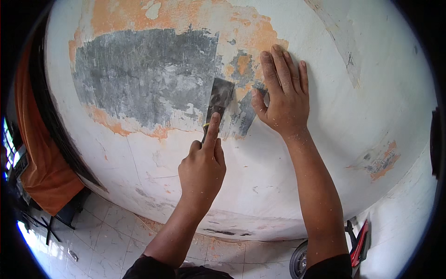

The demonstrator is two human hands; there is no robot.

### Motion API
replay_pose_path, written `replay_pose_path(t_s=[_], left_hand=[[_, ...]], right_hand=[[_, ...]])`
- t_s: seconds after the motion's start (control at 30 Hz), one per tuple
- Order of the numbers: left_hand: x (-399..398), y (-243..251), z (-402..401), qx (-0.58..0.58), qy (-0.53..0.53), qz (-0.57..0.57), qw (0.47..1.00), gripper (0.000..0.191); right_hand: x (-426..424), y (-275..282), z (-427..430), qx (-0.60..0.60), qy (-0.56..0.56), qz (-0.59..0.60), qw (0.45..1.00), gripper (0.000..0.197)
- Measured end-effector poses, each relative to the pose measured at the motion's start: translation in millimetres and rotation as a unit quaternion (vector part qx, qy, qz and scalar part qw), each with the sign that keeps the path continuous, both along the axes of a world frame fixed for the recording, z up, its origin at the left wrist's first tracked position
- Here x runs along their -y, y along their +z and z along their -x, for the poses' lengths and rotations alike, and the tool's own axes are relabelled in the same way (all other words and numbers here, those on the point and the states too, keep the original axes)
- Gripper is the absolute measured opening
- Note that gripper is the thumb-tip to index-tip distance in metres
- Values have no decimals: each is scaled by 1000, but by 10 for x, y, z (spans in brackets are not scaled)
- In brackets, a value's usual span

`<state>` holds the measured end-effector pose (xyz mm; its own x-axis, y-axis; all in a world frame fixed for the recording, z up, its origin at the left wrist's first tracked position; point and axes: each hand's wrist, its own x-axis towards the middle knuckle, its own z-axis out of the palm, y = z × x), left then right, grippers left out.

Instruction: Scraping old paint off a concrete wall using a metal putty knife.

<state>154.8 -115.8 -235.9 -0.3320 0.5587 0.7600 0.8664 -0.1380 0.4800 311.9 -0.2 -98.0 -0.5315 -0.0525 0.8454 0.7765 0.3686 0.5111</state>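
Note:
My left hand (204, 167) grips the dark handle of a putty knife (221, 94), its index finger stretched along the tool towards the blade. The metal blade points up and lies against the wall (258, 181), at the right border of a large bared grey patch (146, 73). To the right, my right hand (287, 92) rests on the wall, palm down, with nothing in it. Its fingers point up and its thumb is spread to the left. Between blade and thumb are torn strips of white, orange and grey. Pale specks of dust cling to the right hand and forearm.
Orange old paint (118, 15) rims the grey patch. An orange curtain (45, 181) hangs beside a dark frame at left. Flakes lie on the tiled floor (226, 249) along the wall's foot. At lower right are a wheel (299, 259) and a red part (360, 240).

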Motion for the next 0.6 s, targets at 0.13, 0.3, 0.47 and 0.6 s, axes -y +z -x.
replay_pose_path(t_s=[0.13, 0.3, 0.47, 0.6], left_hand=[[121, -89, -30, 3, -4, 47, 999, 60], [111, 77, -30, 11, -5, 74, 997, 60], [89, -121, -41, 4, -13, -5, 1000, 61], [72, -5, -56, 17, -15, 36, 999, 60]], right_hand=[[9, -8, -17, 2, -2, 1, 1000, 68], [0, -1, -5, 1, 5, -1, 1000, 67], [6, 15, -19, -1, 8, -3, 1000, 66], [-4, -15, 4, -4, 11, 4, 1000, 66]])
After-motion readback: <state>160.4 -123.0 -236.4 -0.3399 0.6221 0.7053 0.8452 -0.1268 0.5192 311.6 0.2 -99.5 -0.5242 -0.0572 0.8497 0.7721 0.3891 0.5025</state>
